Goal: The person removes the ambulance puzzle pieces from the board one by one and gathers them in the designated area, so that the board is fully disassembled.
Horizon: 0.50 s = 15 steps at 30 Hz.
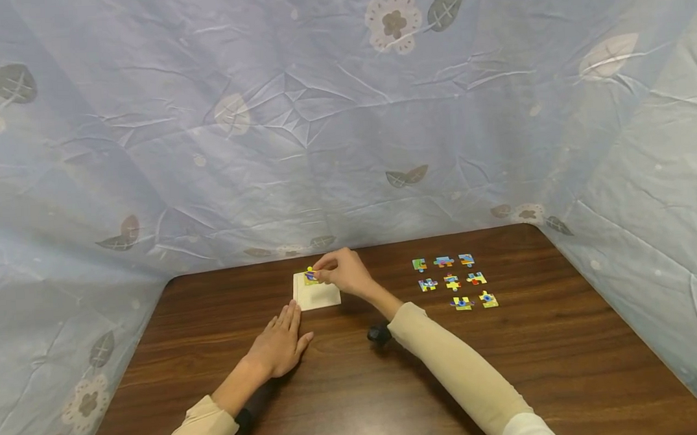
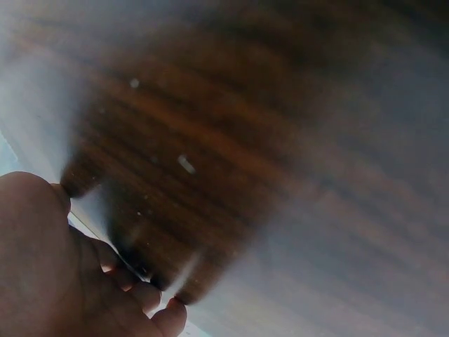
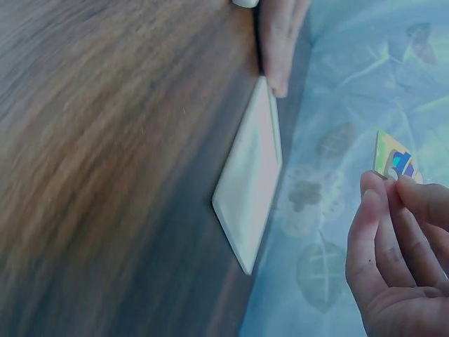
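Observation:
A pale, shallow puzzle tray (image 1: 319,300) lies flat near the far edge of the table. My right hand (image 1: 346,273) pinches a yellow and blue jigsaw piece (image 1: 311,277) between thumb and fingers. In the right wrist view that piece (image 3: 397,163) stands apart from the tray (image 3: 247,189), held above it. With fingers straight, my left hand (image 1: 277,345) lies on the table, its fingertips touching the tray's near left corner. The left wrist view shows only part of this hand (image 2: 84,274), with the tray mostly hidden behind the fingers.
Several loose jigsaw pieces (image 1: 452,282) lie apart in rough rows on the brown wooden table (image 1: 356,386), right of the right hand. A patterned cloth (image 1: 322,147) hangs close behind the table's far edge and along both sides.

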Tool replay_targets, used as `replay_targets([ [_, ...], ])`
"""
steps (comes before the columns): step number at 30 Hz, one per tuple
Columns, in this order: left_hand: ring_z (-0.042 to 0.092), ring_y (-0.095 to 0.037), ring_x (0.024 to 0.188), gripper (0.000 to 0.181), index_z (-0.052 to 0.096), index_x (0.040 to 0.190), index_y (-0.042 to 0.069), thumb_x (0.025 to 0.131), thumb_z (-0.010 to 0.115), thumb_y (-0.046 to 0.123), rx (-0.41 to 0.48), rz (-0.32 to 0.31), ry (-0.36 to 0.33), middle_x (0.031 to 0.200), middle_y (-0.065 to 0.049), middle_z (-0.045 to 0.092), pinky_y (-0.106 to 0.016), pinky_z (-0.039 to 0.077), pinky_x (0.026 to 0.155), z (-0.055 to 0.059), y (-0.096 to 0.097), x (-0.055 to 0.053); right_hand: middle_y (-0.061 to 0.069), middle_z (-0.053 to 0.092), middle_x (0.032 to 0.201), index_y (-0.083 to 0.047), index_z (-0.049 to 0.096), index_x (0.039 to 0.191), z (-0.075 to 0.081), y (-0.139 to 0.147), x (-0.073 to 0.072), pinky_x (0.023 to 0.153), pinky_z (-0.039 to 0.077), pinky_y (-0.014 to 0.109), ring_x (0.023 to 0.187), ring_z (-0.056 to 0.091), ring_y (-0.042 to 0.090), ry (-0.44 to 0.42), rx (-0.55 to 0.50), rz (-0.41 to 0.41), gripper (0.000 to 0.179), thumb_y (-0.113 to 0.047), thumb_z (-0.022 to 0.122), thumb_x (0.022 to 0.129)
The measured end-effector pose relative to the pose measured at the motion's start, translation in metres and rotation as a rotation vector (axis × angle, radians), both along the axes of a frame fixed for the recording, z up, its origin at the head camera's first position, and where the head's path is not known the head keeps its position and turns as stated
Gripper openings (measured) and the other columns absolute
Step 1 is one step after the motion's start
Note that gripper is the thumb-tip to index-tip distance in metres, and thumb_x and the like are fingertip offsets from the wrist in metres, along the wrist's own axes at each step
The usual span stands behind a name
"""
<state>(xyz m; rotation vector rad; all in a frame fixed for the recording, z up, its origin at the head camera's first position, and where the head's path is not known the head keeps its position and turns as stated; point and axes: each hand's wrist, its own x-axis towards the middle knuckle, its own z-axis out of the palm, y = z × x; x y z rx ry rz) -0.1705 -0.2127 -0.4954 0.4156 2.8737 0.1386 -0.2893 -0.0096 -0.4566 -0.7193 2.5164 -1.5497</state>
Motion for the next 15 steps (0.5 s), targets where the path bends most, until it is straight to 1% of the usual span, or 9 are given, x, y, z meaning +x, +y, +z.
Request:
replay_targets([
  [3,0.018,-0.041,0.164,0.077,0.019,0.165,-0.006,0.114,0.033,0.050,0.003,-0.004,0.005,0.175,-0.025,0.011,-0.058,0.025,0.132,0.000,-0.001,-0.001,0.011,0.083,0.105,-0.009,0.083,0.108,0.006,0.009,0.000,0.074,0.066,0.036,0.090,0.080,0.037,0.018,-0.006,-0.017,0.016,-0.019,0.077,0.097],
  [5,0.018,-0.041,0.164,0.077,0.019,0.165,-0.006,0.114,0.032,0.050,0.000,-0.005,0.012,0.175,-0.025,0.011,-0.058,0.025,0.132,-0.001,-0.002,-0.001,0.010,0.083,0.108,-0.011,0.083,0.108,0.010,0.015,0.000,0.078,0.066,0.034,0.093,0.080,0.033,0.043,0.005,-0.023,0.015,-0.020,0.078,0.097],
  [7,0.018,-0.042,0.164,0.077,0.018,0.165,-0.006,0.114,0.032,0.050,-0.003,-0.006,0.020,0.175,-0.025,0.011,-0.058,0.025,0.132,-0.001,-0.004,-0.001,0.010,0.082,0.111,-0.010,0.083,0.107,0.012,0.020,0.001,0.080,0.067,0.037,0.094,0.080,0.033,0.051,-0.001,-0.015,0.015,-0.020,0.077,0.097],
  [9,0.017,-0.041,0.164,0.077,0.018,0.165,-0.006,0.114,0.032,0.050,-0.007,-0.006,0.019,0.176,-0.025,0.011,-0.058,0.025,0.132,-0.002,-0.004,-0.001,0.012,0.081,0.112,-0.010,0.083,0.107,0.013,0.027,0.002,0.082,0.067,0.044,0.095,0.080,0.035,0.045,-0.014,-0.010,0.016,-0.020,0.077,0.097],
  [12,0.017,-0.042,0.164,0.077,0.019,0.165,-0.006,0.114,0.033,0.049,0.000,-0.013,0.015,0.175,-0.026,0.011,-0.059,0.025,0.132,-0.002,-0.004,-0.002,0.013,0.082,0.109,-0.008,0.083,0.107,0.011,0.040,0.003,0.081,0.067,0.052,0.090,0.080,0.037,0.022,-0.027,-0.011,0.016,-0.019,0.077,0.098],
  [15,0.016,-0.042,0.164,0.077,0.018,0.165,-0.006,0.114,0.033,0.050,-0.003,-0.017,0.008,0.176,-0.026,0.010,-0.060,0.024,0.132,-0.003,-0.003,-0.002,0.011,0.083,0.100,-0.008,0.083,0.106,0.009,0.053,0.003,0.081,0.066,0.052,0.088,0.080,0.037,0.019,-0.009,-0.021,0.016,-0.020,0.077,0.098],
])
